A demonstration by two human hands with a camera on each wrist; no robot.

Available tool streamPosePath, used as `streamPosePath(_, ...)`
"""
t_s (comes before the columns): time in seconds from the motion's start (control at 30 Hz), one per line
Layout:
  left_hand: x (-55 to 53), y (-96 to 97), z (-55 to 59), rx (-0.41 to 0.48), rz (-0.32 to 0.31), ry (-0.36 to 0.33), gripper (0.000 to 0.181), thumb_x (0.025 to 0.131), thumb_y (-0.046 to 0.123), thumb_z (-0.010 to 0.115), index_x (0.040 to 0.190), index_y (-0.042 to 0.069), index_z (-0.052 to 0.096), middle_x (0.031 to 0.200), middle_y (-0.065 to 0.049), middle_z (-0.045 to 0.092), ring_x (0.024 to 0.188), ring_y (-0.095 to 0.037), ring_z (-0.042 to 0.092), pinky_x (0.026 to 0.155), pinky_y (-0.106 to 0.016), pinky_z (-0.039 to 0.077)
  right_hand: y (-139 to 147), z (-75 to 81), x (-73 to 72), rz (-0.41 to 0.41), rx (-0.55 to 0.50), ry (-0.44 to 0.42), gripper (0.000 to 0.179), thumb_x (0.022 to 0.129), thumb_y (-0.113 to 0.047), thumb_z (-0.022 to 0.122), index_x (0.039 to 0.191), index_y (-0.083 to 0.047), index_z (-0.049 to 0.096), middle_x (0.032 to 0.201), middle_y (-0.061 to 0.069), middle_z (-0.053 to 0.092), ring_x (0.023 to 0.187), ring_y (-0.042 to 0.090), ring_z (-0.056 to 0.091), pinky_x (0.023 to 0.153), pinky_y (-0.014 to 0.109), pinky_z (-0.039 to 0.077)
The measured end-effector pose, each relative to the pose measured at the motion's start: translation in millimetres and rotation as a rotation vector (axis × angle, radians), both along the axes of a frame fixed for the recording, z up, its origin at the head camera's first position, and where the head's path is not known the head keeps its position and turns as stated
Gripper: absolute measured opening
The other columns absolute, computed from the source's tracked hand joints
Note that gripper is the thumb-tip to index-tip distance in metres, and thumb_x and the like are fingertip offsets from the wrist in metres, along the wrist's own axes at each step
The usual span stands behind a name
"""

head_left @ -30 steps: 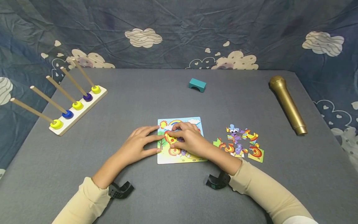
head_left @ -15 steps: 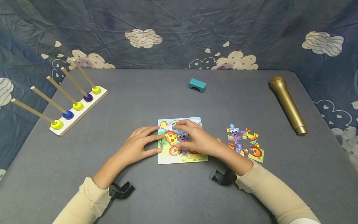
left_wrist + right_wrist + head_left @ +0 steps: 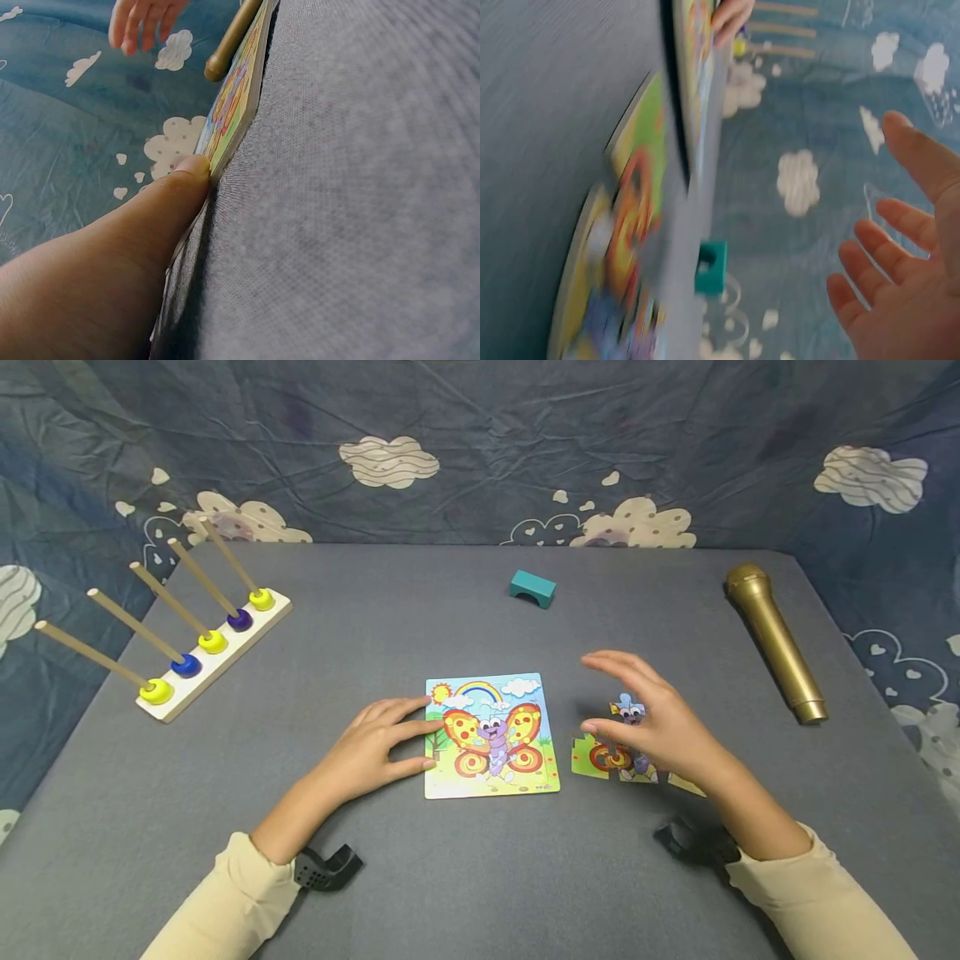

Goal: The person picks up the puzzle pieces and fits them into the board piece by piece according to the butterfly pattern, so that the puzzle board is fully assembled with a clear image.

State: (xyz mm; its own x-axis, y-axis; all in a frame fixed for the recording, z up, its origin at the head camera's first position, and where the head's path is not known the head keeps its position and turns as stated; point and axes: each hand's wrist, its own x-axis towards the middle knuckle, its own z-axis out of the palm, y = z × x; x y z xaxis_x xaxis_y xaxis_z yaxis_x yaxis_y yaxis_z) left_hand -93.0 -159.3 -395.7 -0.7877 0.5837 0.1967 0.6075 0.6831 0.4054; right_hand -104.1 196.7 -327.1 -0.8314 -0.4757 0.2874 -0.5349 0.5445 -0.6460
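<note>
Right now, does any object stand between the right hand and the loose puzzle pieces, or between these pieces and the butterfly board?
Nothing visible does: the right hand appears above the loose puzzle pieces, and only a strip of grey tabletop separates them from the butterfly board.

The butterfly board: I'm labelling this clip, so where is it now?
In the head view, the butterfly board lies below centre, with the left hand at its left edge and puzzle pieces to its right.
</note>
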Motion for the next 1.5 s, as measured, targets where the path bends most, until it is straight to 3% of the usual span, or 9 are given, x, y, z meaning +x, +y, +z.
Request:
streamPosePath(0.23, -0.6, 1.8, -0.3, -0.002, -0.003, -0.003, 0.049, 0.080, 0.044, 0.063, 0.125, 0.026, 0.056, 0.137, -0.003, 0.039, 0.122, -0.024, 0.034, 0.101, -0.042, 0.021, 37, -13.4, 1.3, -0.071, 0.027, 0.034, 0.077, 0.061, -0.001, 0.080, 0.130, -0.009, 0.046, 0.130, 0.006, 0.042, 0.118, 0.007, 0.035, 0.090, 0.017, 0.029)
streamPosePath(0.33, -0.6, 2.2, -0.2, 0.001, -0.004, -0.002, 0.049, 0.080, 0.044, 0.063, 0.125, 0.026, 0.055, 0.137, -0.003, 0.039, 0.122, -0.024, 0.034, 0.101, -0.043, 0.021, 46, -20.5, 1.2, -0.078, 0.048, -0.004, 0.075, 0.064, -0.004, 0.080, 0.131, -0.009, 0.045, 0.129, 0.006, 0.042, 0.117, 0.010, 0.036, 0.091, 0.028, 0.033)
streamPosePath(0.47, -0.6, 2.1, -0.3, 0.004, -0.001, 0.001, 0.049, 0.080, 0.044, 0.063, 0.125, 0.026, 0.055, 0.137, -0.003, 0.039, 0.122, -0.024, 0.034, 0.100, -0.043, 0.021, 52, -28.4, -1.3, -0.065, 0.075, -0.077, 0.072, 0.068, -0.011, 0.078, 0.132, -0.010, 0.044, 0.129, 0.007, 0.042, 0.117, 0.024, 0.037, 0.088, 0.052, 0.034)
streamPosePath(0.53, -0.6, 1.9, -0.5, 0.004, -0.002, -0.001, 0.049, 0.080, 0.044, 0.063, 0.125, 0.026, 0.055, 0.137, -0.003, 0.039, 0.122, -0.024, 0.034, 0.100, -0.042, 0.021, 55, -31.9, -2.8, -0.045, 0.084, -0.112, 0.070, 0.070, -0.011, 0.077, 0.132, -0.008, 0.043, 0.129, 0.010, 0.041, 0.117, 0.031, 0.037, 0.087, 0.056, 0.032)
streamPosePath(0.9, 0.1, 1.5, 0.1, 0.004, -0.004, -0.014, 0.049, 0.080, 0.043, 0.064, 0.125, 0.025, 0.055, 0.137, -0.003, 0.038, 0.122, -0.024, 0.034, 0.100, -0.043, 0.021, 65, -43.6, -8.0, -0.040, 0.226, -0.260, 0.069, 0.077, -0.025, 0.071, 0.135, -0.008, 0.038, 0.133, 0.020, 0.037, 0.119, 0.041, 0.032, 0.088, 0.058, 0.029)
streamPosePath(1.2, -0.3, 0.4, 0.8, 0.000, -0.008, -0.017, 0.048, 0.080, 0.042, 0.064, 0.125, 0.025, 0.055, 0.137, -0.004, 0.039, 0.122, -0.025, 0.034, 0.101, -0.043, 0.021, 64, -46.0, -11.4, -0.004, 0.234, -0.220, 0.062, 0.075, -0.022, 0.074, 0.127, -0.003, 0.046, 0.130, 0.019, 0.039, 0.118, 0.040, 0.033, 0.088, 0.058, 0.030)
streamPosePath(1.5, -0.3, 0.5, 0.6, 0.005, -0.007, -0.008, 0.048, 0.080, 0.041, 0.064, 0.124, 0.025, 0.056, 0.136, -0.004, 0.039, 0.122, -0.024, 0.034, 0.100, -0.043, 0.021, 60, -42.5, -14.7, -0.022, 0.215, -0.142, 0.060, 0.072, -0.021, 0.076, 0.123, -0.001, 0.050, 0.123, 0.016, 0.040, 0.111, 0.036, 0.039, 0.082, 0.055, 0.036)
